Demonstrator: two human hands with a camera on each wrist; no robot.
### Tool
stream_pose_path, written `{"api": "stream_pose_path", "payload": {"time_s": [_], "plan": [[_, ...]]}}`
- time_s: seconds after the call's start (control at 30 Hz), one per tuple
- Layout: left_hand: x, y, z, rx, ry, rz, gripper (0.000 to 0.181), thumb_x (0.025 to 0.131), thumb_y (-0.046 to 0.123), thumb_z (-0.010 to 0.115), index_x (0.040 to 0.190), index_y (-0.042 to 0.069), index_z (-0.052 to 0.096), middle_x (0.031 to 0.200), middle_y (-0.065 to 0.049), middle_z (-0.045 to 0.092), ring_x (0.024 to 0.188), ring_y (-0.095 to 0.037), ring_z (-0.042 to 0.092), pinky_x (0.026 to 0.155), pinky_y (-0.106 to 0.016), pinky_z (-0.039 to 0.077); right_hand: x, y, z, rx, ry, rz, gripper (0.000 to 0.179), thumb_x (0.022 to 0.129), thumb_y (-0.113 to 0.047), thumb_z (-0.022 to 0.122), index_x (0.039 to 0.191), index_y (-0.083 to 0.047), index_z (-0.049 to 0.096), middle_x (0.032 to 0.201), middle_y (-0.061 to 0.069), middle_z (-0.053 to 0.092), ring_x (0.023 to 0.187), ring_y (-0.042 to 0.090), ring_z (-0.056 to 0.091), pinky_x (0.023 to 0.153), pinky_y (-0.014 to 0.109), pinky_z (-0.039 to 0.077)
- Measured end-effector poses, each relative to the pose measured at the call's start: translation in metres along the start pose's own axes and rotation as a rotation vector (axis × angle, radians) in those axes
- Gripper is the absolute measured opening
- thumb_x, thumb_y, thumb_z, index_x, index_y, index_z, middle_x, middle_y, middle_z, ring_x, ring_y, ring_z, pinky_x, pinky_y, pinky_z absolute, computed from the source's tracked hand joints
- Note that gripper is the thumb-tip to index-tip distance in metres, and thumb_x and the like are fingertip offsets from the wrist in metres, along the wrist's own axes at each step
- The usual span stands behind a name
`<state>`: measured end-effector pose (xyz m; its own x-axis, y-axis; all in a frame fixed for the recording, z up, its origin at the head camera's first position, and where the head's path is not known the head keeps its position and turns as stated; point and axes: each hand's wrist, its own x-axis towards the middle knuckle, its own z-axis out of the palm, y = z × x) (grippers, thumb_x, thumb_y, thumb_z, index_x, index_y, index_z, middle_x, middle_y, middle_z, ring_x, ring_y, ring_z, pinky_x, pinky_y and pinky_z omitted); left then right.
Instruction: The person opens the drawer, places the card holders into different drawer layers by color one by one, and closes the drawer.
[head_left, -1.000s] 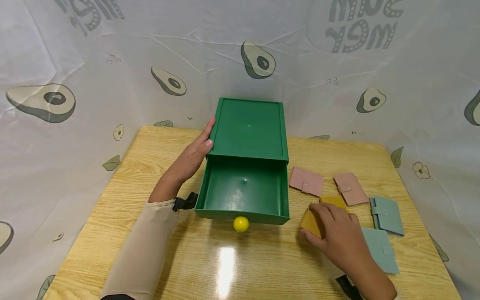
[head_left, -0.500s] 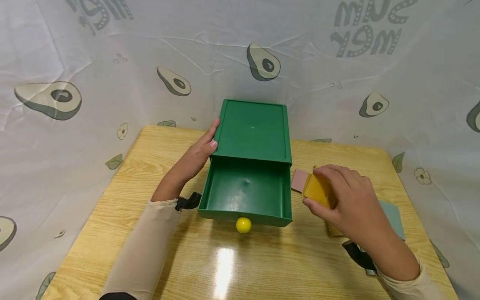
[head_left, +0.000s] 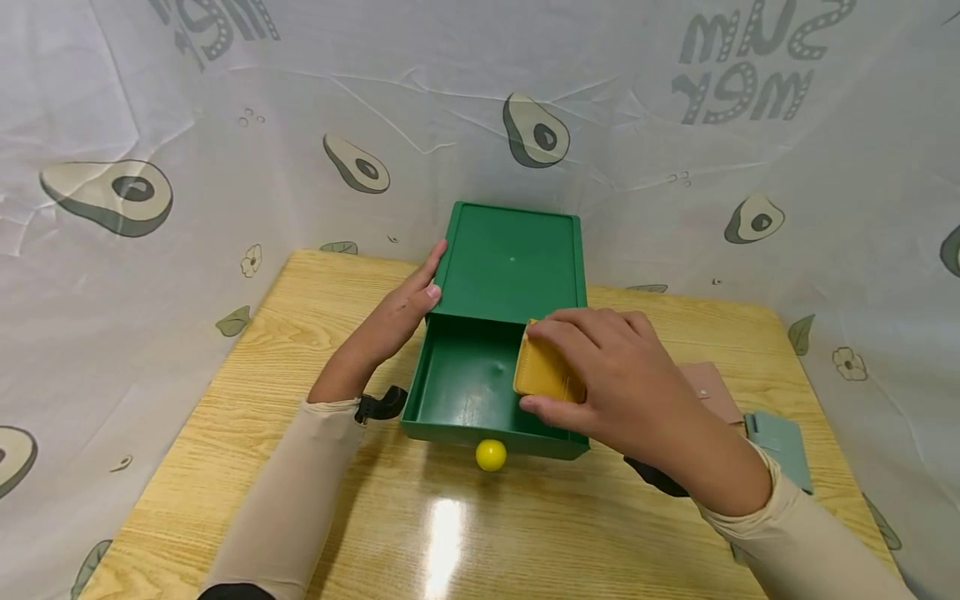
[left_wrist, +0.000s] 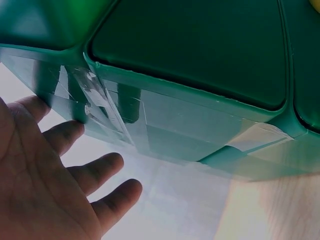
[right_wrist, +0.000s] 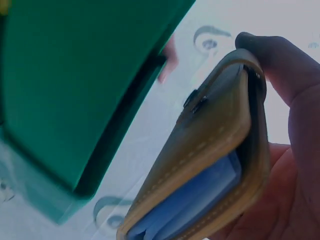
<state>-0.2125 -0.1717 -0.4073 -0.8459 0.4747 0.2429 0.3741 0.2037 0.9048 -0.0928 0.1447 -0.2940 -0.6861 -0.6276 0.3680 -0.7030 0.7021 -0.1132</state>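
My right hand grips a yellow snap wallet between thumb and fingers, over the right part of the pulled-out green drawer. Seen from the right wrist, the wallet has a strap with a snap and bluish clear sleeves inside. My left hand touches the left side of the green cabinet, its fingers extended; in the left wrist view those fingers are spread beside the cabinet wall. A round yellow knob sits on the drawer front.
To the right of the cabinet lie a pink wallet and a teal wallet, both partly hidden by my right arm. The wooden table backs onto a white curtain with avocado prints.
My right hand has lifted the yellow wallet off the table at right and carried it left over the drawer. My left hand stays at the cabinet's side.
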Motion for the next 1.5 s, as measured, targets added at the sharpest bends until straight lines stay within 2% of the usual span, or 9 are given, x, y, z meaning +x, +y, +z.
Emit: {"api": "stream_pose_path", "payload": {"time_s": [0.2, 0.47, 0.7, 1.0, 1.17, 1.33, 1.5], "plan": [[-0.001, 0.000, 0.000, -0.009, 0.006, -0.006, 0.067, 0.115, 0.042, 0.032, 0.175, 0.036, 0.003, 0.180, 0.015, 0.003, 0.166, -0.012, 0.003, 0.133, -0.057, 0.009, 0.021, -0.013, 0.005, -0.016, -0.039, -0.090, 0.070, 0.089, -0.060, 0.084, 0.141, -0.016, 0.069, 0.135, 0.005, 0.069, 0.119, 0.030, 0.066, 0.095, 0.051, 0.048], [-0.001, -0.001, 0.000, -0.009, 0.003, -0.011, 0.066, 0.115, 0.042, 0.032, 0.175, 0.037, 0.004, 0.179, 0.016, 0.003, 0.166, -0.012, 0.003, 0.134, -0.056, 0.008, 0.035, -0.022, 0.009, -0.035, -0.093, -0.096, 0.071, 0.090, -0.063, 0.081, 0.143, -0.018, 0.068, 0.137, 0.003, 0.069, 0.122, 0.027, 0.066, 0.093, 0.046, 0.047], [-0.001, 0.000, 0.000, -0.008, 0.002, -0.008, 0.067, 0.115, 0.043, 0.032, 0.175, 0.037, 0.004, 0.180, 0.014, 0.004, 0.166, -0.013, 0.004, 0.133, -0.057, 0.009, 0.037, -0.021, 0.011, -0.046, -0.113, -0.097, 0.071, 0.090, -0.063, 0.081, 0.144, -0.018, 0.069, 0.137, 0.002, 0.070, 0.122, 0.026, 0.066, 0.094, 0.046, 0.047], [-0.001, 0.000, 0.001, -0.009, 0.001, -0.003, 0.067, 0.115, 0.042, 0.032, 0.175, 0.036, 0.003, 0.180, 0.014, 0.002, 0.166, -0.012, 0.003, 0.134, -0.056, 0.008, 0.032, -0.014, 0.012, -0.069, -0.082, -0.137, 0.061, 0.092, -0.058, 0.081, 0.136, -0.016, 0.073, 0.138, 0.005, 0.070, 0.126, 0.029, 0.066, 0.098, 0.049, 0.051], [0.000, -0.001, 0.001, 0.006, 0.004, -0.004, 0.066, 0.115, 0.041, 0.032, 0.175, 0.036, 0.003, 0.180, 0.014, 0.002, 0.166, -0.011, 0.002, 0.134, -0.054, 0.007, 0.023, -0.003, 0.009, -0.045, -0.090, -0.100, 0.060, 0.092, -0.055, 0.083, 0.135, -0.014, 0.074, 0.139, 0.008, 0.069, 0.128, 0.031, 0.065, 0.102, 0.055, 0.052], [0.001, 0.000, 0.001, 0.012, 0.008, -0.003, 0.066, 0.115, 0.040, 0.031, 0.175, 0.036, 0.003, 0.180, 0.014, 0.002, 0.166, -0.011, 0.002, 0.134, -0.052, 0.006, 0.011, 0.011, 0.005, -0.043, -0.090, -0.040, 0.056, 0.092, -0.052, 0.084, 0.132, -0.015, 0.075, 0.139, 0.009, 0.069, 0.128, 0.031, 0.065, 0.099, 0.056, 0.053], [0.001, 0.000, 0.000, 0.018, 0.009, -0.004, 0.066, 0.115, 0.040, 0.031, 0.174, 0.035, 0.003, 0.180, 0.014, 0.002, 0.165, -0.010, 0.002, 0.134, -0.051, 0.006, -0.003, 0.025, -0.002, -0.046, -0.091, 0.055, 0.052, 0.092, -0.050, 0.085, 0.130, -0.015, 0.077, 0.139, 0.009, 0.069, 0.126, 0.034, 0.066, 0.097, 0.058, 0.053]]}}
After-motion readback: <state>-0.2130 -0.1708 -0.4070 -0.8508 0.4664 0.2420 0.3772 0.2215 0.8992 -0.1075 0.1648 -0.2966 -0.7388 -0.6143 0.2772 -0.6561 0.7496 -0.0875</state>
